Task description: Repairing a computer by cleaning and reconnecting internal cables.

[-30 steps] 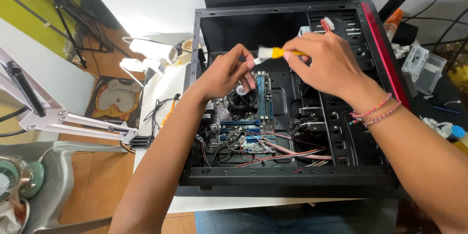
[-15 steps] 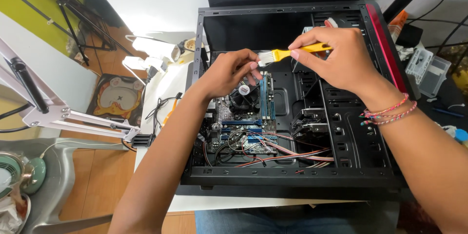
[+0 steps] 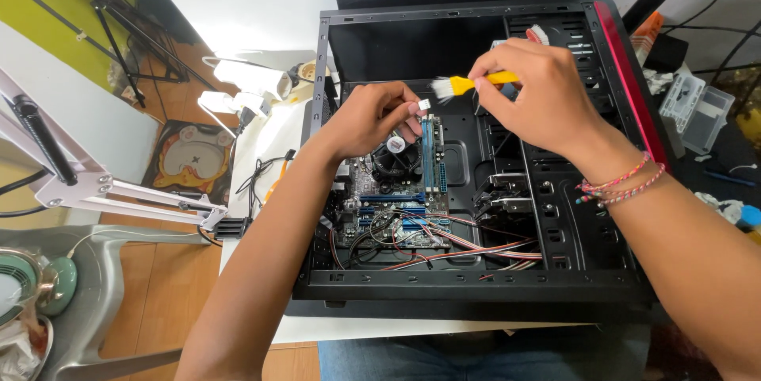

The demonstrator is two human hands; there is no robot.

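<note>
The right hand (image 3: 547,99), in the upper middle of the frame, is closed around the yellow handle of a small brush (image 3: 468,84), fingers curled and thumb pressed against the handle. The brush points toward the left of the frame, and its white bristles stand just above the top end of the blue memory slots (image 3: 432,151). The left hand (image 3: 369,119) sits left of centre, its fingers bent in and pinching a small pale piece (image 3: 424,104) between thumb and fingertips. What that piece is cannot be told from this view; it may be a slot clip. The bristles hang just beside it, close to touching.

Both hands work inside an open black computer case (image 3: 476,294) lying on its side on a white table (image 3: 269,139). Below the left hand lie the round processor fan (image 3: 394,155) and the motherboard (image 3: 372,206), with red and black cables (image 3: 460,250) running across the lower part of the case.

Compared with half a second earlier, the right hand has drawn back toward the upper right of the frame, so more of the bristles show, while the left hand keeps its pinch in nearly the same spot.
</note>
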